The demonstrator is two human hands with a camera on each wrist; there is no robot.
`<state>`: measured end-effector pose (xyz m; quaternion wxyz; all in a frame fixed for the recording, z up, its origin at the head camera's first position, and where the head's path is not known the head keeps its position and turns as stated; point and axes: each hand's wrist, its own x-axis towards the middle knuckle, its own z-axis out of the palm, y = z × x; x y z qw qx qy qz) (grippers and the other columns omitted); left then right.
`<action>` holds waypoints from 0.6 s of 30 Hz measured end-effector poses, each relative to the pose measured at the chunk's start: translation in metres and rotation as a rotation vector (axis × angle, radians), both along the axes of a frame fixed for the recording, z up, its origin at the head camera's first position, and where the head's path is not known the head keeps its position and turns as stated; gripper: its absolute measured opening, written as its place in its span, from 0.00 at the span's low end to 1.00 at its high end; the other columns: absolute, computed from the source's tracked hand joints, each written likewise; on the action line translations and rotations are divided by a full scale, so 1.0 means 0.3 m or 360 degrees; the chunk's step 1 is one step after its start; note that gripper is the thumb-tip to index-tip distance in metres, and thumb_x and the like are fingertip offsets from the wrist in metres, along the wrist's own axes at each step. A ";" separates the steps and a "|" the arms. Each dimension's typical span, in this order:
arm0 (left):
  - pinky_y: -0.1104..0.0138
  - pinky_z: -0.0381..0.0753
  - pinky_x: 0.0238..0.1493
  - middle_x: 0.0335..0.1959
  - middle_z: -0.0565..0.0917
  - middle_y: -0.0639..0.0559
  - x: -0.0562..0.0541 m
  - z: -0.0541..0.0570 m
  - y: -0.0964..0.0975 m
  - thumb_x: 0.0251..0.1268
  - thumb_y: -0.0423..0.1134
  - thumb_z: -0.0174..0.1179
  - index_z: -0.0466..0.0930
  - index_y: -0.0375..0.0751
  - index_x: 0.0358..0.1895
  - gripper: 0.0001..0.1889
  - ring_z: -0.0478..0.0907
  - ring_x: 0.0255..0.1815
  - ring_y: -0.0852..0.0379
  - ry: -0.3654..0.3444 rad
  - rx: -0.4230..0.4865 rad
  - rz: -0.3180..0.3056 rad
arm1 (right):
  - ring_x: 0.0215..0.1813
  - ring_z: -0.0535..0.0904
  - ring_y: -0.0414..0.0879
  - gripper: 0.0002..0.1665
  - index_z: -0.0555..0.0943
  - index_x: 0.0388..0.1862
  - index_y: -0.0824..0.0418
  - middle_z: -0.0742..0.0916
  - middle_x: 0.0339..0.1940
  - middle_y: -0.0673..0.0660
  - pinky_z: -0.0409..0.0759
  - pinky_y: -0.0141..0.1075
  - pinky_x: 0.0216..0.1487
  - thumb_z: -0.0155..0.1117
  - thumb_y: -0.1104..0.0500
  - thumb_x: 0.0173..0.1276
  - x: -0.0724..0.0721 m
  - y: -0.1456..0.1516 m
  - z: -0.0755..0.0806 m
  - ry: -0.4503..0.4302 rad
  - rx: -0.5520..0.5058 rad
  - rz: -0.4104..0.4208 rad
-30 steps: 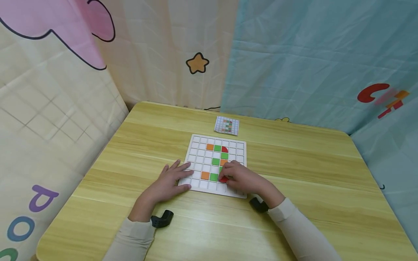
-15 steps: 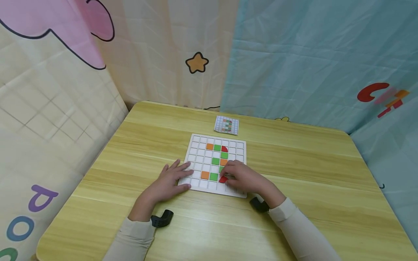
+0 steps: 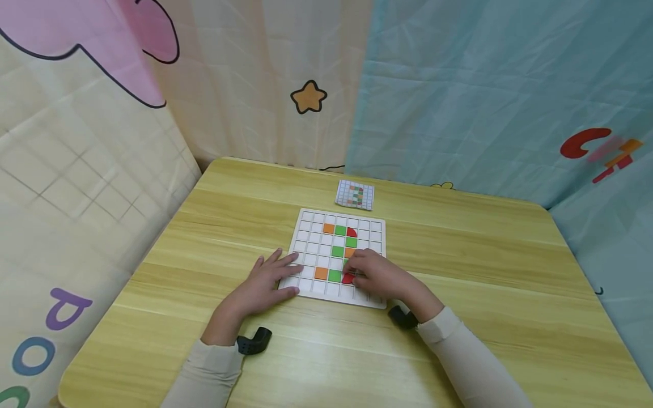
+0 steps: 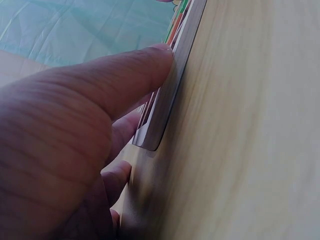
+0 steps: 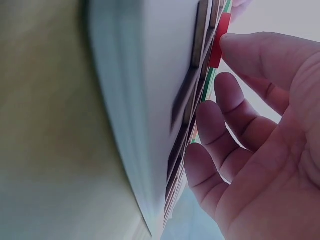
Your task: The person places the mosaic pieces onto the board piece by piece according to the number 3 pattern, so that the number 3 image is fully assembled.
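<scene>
A white grid board (image 3: 312,250) lies on the table, with orange, green and red tiles in its cells. My left hand (image 3: 262,289) rests on the board's left edge with fingers spread; the thumb (image 4: 155,67) touches the rim in the left wrist view. Over the lower right of the board, my right hand (image 3: 381,276) pinches a red quarter-round tile (image 3: 348,279) between thumb and index finger. That red tile (image 5: 219,42) stands a little proud of the grid in the right wrist view. A green tile above it is partly hidden by my fingers.
Behind the board lies a small printed card (image 3: 354,195) showing a similar coloured grid pattern. The wooden table (image 3: 459,249) extends to both sides. Printed curtains (image 3: 265,85) hang along its back and sides.
My right index fingertip has shifted slightly on the red tile, which appears a little turned in its cell. The left hand stays in place on the board.
</scene>
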<state>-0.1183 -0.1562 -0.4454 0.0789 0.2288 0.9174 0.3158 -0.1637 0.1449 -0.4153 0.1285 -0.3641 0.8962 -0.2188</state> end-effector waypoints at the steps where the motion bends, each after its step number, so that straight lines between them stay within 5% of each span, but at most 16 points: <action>1: 0.37 0.37 0.72 0.76 0.64 0.48 0.001 0.001 0.000 0.67 0.47 0.64 0.75 0.44 0.68 0.27 0.45 0.79 0.38 -0.0002 -0.0001 0.0001 | 0.50 0.72 0.45 0.11 0.85 0.47 0.56 0.81 0.44 0.47 0.74 0.41 0.55 0.63 0.65 0.68 0.000 -0.002 0.001 -0.0009 0.0001 -0.0001; 18: 0.38 0.35 0.72 0.76 0.64 0.49 0.000 0.008 0.004 0.66 0.46 0.65 0.75 0.44 0.68 0.28 0.44 0.80 0.39 -0.0029 -0.0002 0.0014 | 0.49 0.73 0.47 0.13 0.85 0.46 0.57 0.82 0.43 0.48 0.74 0.44 0.56 0.62 0.69 0.67 -0.011 -0.010 -0.001 0.0063 0.0003 0.0060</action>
